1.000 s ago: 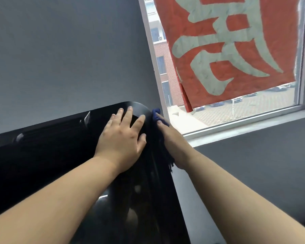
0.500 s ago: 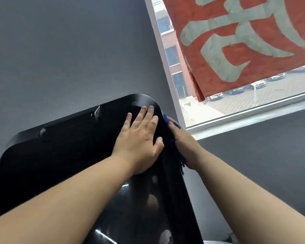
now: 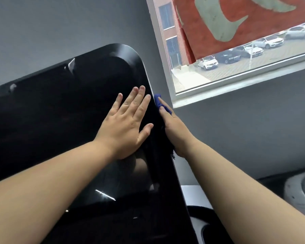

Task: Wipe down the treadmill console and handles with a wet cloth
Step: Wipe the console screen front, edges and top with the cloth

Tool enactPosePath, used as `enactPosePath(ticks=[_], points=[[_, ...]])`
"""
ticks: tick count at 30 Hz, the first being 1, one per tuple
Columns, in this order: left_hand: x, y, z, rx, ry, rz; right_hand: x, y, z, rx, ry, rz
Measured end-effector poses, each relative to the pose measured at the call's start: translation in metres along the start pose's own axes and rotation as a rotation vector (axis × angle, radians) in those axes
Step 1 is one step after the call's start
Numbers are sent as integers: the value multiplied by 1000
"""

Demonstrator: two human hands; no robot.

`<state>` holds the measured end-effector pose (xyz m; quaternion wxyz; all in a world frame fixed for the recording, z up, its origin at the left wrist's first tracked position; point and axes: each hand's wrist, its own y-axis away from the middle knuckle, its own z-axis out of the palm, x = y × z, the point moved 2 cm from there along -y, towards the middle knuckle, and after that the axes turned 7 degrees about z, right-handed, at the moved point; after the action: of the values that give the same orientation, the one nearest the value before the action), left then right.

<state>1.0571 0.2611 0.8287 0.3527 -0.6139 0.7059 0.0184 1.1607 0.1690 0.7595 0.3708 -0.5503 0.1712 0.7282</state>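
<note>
L grip (image 3: 125, 125), R grip (image 3: 174, 129) bare; forearms (image 3: 60, 182) bare; nails (image 3: 142, 88) short.

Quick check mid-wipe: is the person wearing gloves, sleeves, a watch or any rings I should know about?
No gloves: the left hand and right hand are both bare. No sleeves or cuffs show anywhere up to the frame edge. No watch, bracelet or ring is visible on either side. The left hand's nails look short and unpainted.

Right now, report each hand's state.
Left hand: open, flat on the console.
Right hand: presses the blue cloth to the console's edge; grip cannot be told.
</note>
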Motion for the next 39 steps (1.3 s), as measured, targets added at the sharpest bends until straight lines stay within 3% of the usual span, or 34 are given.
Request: enactPosePath(ticks=[7,13,18,26,34,39], points=[[15,17,3,-5,-64,26,59,89,-16,39,56,94],[46,38,9,-17,-89,160,28,50,-9,21,74,76],[52,42,13,-34,-23,135,26,37,-10,7,65,78],[58,46,16,-34,-17,70,108,139,-30,47,219,145],[76,61,12,-81,-16,51,57,82,-14,82,150,194],[74,61,16,-128,52,25,88,131,-23,151,241,227]])
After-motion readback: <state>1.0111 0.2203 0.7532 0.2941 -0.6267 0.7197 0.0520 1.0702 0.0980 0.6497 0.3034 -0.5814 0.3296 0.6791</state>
